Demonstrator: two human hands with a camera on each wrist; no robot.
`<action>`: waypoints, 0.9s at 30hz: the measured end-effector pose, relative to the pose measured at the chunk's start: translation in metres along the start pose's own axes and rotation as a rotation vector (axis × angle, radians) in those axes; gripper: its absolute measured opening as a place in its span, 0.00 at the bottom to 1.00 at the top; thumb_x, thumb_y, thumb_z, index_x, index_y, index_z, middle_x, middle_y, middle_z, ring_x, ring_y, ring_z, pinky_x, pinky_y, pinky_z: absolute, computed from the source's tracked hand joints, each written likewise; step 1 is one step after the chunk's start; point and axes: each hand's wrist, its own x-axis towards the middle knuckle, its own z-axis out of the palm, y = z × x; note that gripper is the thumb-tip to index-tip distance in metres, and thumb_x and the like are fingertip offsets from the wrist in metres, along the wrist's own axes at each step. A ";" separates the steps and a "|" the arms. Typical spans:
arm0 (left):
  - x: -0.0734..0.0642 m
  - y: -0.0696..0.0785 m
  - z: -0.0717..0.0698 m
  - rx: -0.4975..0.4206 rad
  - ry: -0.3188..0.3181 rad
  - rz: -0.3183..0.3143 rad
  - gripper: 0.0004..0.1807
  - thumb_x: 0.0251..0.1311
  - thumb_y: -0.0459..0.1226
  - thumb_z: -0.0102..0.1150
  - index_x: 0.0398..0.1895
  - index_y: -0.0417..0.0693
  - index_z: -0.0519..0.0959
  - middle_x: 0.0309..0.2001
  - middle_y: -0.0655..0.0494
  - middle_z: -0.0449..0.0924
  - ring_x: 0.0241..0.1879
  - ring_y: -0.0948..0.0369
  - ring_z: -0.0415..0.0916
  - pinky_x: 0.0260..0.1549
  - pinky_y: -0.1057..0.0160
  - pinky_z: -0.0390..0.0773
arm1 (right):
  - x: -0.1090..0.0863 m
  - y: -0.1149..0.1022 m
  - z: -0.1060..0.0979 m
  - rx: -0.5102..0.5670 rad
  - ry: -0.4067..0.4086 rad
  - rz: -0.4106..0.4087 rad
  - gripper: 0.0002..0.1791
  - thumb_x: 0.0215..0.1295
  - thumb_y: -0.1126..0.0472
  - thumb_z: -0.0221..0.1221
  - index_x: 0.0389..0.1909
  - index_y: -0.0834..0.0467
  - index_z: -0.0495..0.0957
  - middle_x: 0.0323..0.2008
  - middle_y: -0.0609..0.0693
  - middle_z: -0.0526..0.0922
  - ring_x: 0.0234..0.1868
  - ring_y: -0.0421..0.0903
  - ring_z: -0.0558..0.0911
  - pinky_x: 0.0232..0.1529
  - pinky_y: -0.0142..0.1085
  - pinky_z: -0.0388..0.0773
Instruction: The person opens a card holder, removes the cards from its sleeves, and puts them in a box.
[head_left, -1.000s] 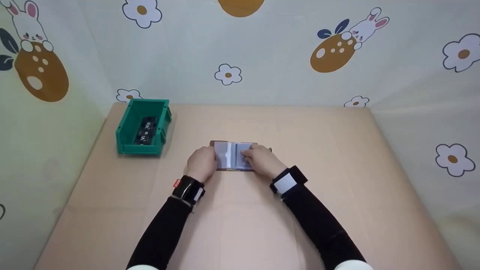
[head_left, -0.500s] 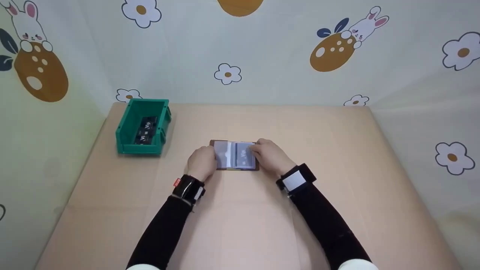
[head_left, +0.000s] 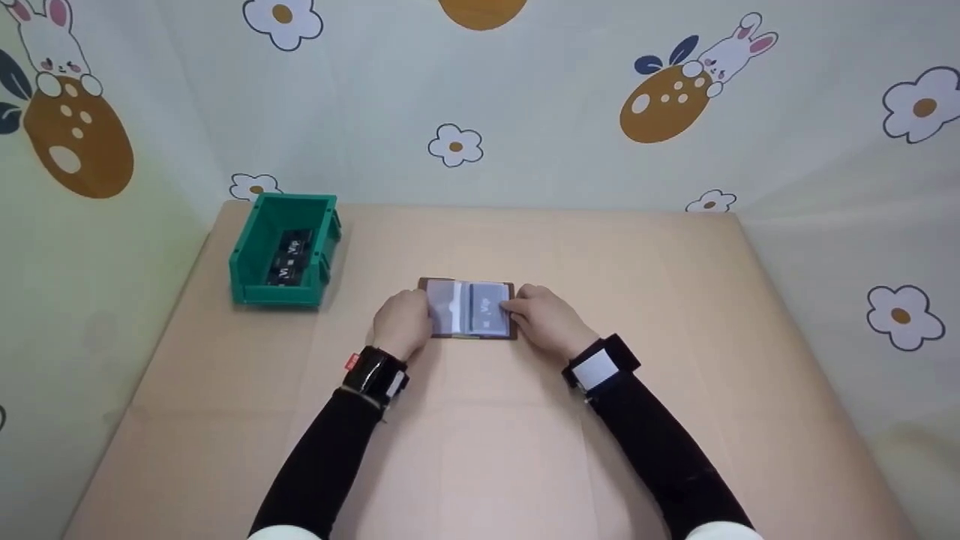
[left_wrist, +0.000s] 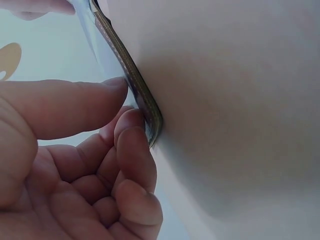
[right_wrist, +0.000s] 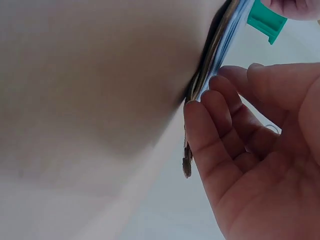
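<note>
An open card holder [head_left: 512,330] with a brown cover and clear plastic sleeves lies on the table. Under its right sleeve shows a card [head_left: 486,309] marked "Vip"; the left sleeve looks blank. My left hand [head_left: 402,324] pinches the holder's left edge, thumb on top, fingers curled at the rim, as the left wrist view shows. At the right edge is my right hand [head_left: 551,321], its bent fingertips [right_wrist: 192,110] touching the edges of the cover and sleeves. In the right wrist view the thumb [right_wrist: 257,72] stands off the holder, near the index finger.
A green bin [head_left: 241,274] stands at the back left of the table [head_left: 480,450], holding black cards [head_left: 291,259] printed "Vip". Patterned cloth walls [head_left: 525,97] rise behind the table and on both sides.
My right hand has drawn off the right sleeve towards the holder's right edge, uncovering the card's "Vip" print, then come slightly nearer the body. My left hand has kept its hold.
</note>
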 end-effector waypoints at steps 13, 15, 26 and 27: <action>0.000 -0.001 -0.002 -0.005 -0.005 -0.002 0.01 0.52 0.27 0.59 0.27 0.36 0.78 0.31 0.42 0.82 0.30 0.48 0.79 0.30 0.50 0.78 | 0.010 -0.005 0.004 -0.063 0.026 -0.045 0.08 0.66 0.67 0.60 0.41 0.60 0.86 0.35 0.53 0.79 0.38 0.50 0.79 0.43 0.42 0.77; 0.000 -0.001 -0.002 -0.006 -0.002 -0.005 0.01 0.52 0.27 0.59 0.27 0.36 0.78 0.31 0.42 0.82 0.30 0.48 0.79 0.30 0.50 0.78 | 0.010 -0.005 0.004 -0.068 0.032 -0.047 0.08 0.66 0.67 0.59 0.41 0.60 0.86 0.35 0.53 0.79 0.38 0.50 0.79 0.43 0.42 0.77; 0.000 -0.001 -0.002 -0.033 -0.014 -0.009 0.02 0.51 0.27 0.59 0.28 0.35 0.80 0.31 0.43 0.82 0.30 0.49 0.78 0.31 0.50 0.77 | 0.014 -0.012 0.002 -0.086 0.010 -0.050 0.08 0.69 0.65 0.58 0.40 0.60 0.86 0.35 0.54 0.79 0.39 0.50 0.79 0.44 0.43 0.77; 0.000 -0.001 -0.002 -0.033 -0.015 -0.011 0.02 0.51 0.27 0.59 0.28 0.35 0.80 0.31 0.43 0.82 0.30 0.49 0.78 0.31 0.51 0.77 | 0.015 -0.013 0.001 -0.078 0.007 -0.048 0.08 0.69 0.65 0.59 0.40 0.60 0.86 0.35 0.54 0.79 0.39 0.50 0.79 0.44 0.43 0.77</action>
